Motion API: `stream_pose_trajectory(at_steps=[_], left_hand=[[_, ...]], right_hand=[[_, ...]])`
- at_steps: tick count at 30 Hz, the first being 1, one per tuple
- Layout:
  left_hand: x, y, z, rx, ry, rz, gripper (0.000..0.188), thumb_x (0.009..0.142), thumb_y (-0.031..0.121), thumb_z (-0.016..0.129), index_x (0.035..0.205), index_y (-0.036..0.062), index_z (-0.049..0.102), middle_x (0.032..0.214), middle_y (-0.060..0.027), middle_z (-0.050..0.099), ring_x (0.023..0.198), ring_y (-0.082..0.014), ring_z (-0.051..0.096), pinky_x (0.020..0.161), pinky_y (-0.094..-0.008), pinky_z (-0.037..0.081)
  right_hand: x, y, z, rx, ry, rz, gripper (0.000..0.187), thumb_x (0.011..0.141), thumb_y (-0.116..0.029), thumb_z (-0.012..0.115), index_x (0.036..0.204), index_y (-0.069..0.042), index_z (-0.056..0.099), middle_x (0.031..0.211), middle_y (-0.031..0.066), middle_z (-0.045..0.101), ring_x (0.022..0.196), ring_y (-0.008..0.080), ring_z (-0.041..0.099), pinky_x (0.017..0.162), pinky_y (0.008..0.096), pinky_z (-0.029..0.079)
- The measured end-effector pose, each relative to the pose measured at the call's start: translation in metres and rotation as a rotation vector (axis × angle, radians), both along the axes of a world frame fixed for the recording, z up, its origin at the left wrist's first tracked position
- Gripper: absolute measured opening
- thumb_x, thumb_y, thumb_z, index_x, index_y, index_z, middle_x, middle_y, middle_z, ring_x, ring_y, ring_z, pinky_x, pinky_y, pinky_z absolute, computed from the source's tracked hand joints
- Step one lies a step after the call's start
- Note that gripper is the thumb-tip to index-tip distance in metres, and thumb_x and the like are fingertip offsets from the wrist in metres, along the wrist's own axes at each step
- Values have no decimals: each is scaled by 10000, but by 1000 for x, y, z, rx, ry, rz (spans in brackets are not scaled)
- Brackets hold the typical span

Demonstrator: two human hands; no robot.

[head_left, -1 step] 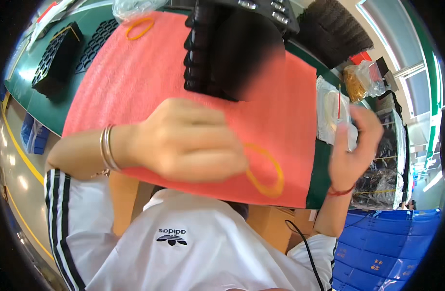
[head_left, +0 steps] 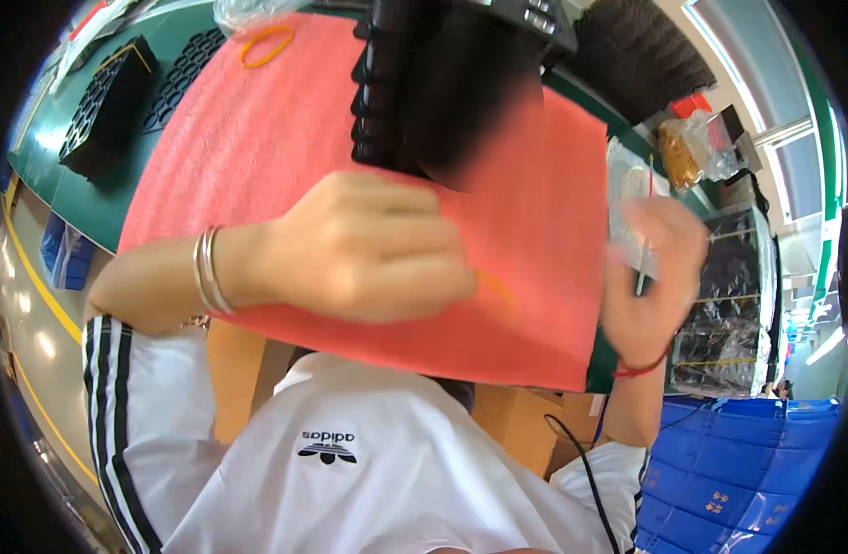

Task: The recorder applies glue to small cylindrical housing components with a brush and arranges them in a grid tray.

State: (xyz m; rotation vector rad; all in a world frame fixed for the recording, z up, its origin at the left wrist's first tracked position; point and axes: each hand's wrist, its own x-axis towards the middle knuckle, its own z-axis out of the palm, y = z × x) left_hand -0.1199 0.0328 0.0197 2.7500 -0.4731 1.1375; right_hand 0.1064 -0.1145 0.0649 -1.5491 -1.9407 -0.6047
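Two hands over the worktop [head_left: 82, 198], which is green and mostly covered by a red foam mat [head_left: 258, 148]. Our left hand [head_left: 369, 245] lies knuckles-up on the mat, fingers curled under; an orange rubber band [head_left: 498, 288] shows just at its fingertips, blurred, and we cannot tell whether the hand grips it or only touches it. Two metal bangles [head_left: 210, 272] sit on that wrist. Just above the left hand stands a stack of black ridged trays [head_left: 387, 83] on the mat (a blurred patch covers part of it). Our right hand [head_left: 650, 277] is raised off the mat's right edge, blurred, loosely curled; we cannot tell whether it holds anything. A red string [head_left: 641, 371] circles that wrist. Well beyond the left hand, at the mat's far corner, lies a second orange rubber band [head_left: 267, 44]. Far off to the left of both hands, more black trays [head_left: 105, 106] rest on the bare green surface.
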Motion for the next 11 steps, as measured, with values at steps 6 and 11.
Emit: stream_pose_trajectory(at_steps=[6, 11], left_hand=[[15, 1, -28, -404, 255, 71, 162, 634, 42, 691, 759, 81, 596, 733, -20, 584, 620, -222, 551, 553, -316, 460], [21, 4, -32, -451, 352, 42, 161, 642, 52, 699, 774, 86, 615, 748, -41, 597, 649, -229, 563, 578, -322, 466]], right_hand=[[-25, 17, -49, -351, 178, 326, 331, 644, -118, 690, 963, -92, 604, 872, 57, 584, 812, 250, 540, 736, 376, 413], [-12, 16, -64, -434, 358, 352, 319, 647, -115, 693, 953, -89, 603, 880, 55, 597, 769, 250, 555, 672, 348, 434]])
